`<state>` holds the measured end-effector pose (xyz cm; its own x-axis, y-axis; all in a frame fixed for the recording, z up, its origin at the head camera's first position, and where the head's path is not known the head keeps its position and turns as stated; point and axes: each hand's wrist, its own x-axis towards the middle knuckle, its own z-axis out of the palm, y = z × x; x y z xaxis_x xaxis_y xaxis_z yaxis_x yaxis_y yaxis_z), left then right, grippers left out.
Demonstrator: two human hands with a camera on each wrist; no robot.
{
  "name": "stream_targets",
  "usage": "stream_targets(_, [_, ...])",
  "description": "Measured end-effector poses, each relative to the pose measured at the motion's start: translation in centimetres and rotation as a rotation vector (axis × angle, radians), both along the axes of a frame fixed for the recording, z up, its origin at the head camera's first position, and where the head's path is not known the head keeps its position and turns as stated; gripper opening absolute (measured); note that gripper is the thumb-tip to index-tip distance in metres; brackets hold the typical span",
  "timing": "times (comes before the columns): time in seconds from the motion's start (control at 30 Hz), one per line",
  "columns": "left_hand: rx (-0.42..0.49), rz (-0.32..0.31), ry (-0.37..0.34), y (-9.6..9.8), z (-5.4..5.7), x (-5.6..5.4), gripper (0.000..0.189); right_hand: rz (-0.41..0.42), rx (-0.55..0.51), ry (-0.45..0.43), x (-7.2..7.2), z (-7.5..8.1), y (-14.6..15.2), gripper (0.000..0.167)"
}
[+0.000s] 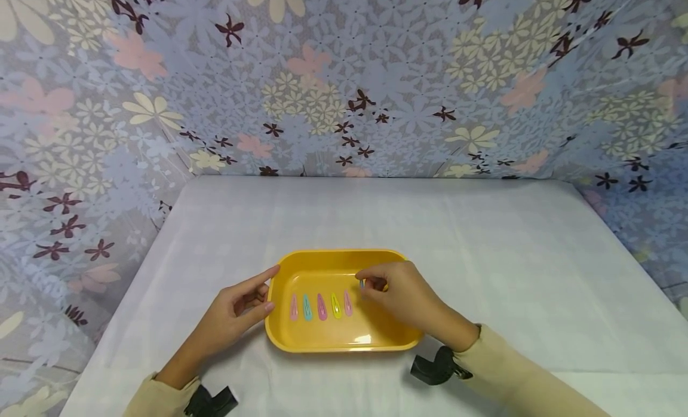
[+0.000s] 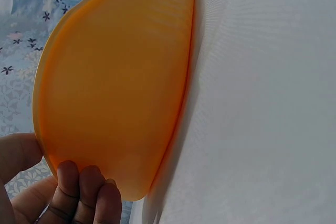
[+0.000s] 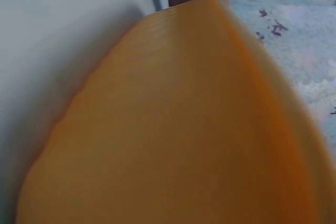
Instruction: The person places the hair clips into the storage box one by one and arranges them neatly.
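Note:
A yellow tray (image 1: 344,340) stands on the white cloth, and in it a row of snap hair clips lies side by side: a pink clip (image 1: 294,307), a blue clip (image 1: 307,307), a darker pink clip (image 1: 322,307), a yellow clip (image 1: 335,306) and another pink clip (image 1: 348,303). Just right of that row, my right hand (image 1: 400,291) pinches a small blue hair clip (image 1: 362,284) between thumb and fingertips. My left hand (image 1: 239,306) holds the tray's left rim; in the left wrist view its bent fingers (image 2: 89,187) lie against the outer wall.
White cloth (image 1: 376,214) covers the table around the tray. Flowered fabric (image 1: 344,82) hangs behind it and at both sides. A black wrist mount (image 1: 438,366) sits at the right sleeve, another mount (image 1: 212,402) at the left. The tray's side fills most of the right wrist view.

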<state>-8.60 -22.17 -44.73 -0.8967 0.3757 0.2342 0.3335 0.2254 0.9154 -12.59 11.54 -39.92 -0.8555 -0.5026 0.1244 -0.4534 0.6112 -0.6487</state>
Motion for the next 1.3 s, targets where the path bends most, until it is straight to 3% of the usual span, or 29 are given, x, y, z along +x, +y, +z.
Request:
stream_targets(0.37, [0.014,-0.009,0.004,0.0,0.1,0.0,0.058,0.053,0.145,0.088,0.0,-0.8,-1.1,0.014])
stream_targets(0.53, [0.025,-0.02,0.011,-0.1,0.1,0.0,0.058,0.07,0.149,0.062,-0.1,-1.0,-1.5,0.012])
stream_targets(0.77, [0.032,-0.023,0.009,0.0,0.0,-0.1,0.058,0.029,0.181,0.002,0.1,-1.0,-1.7,0.012])
stream_targets(1.03, [0.03,-0.021,0.01,0.0,0.0,-0.2,0.058,0.006,0.251,0.016,0.3,-0.9,-1.6,0.011])
stream_targets(1.3, [0.03,-0.022,0.021,-0.1,-0.1,-0.2,0.059,0.016,0.254,0.031,0.5,-0.8,-1.6,0.01])
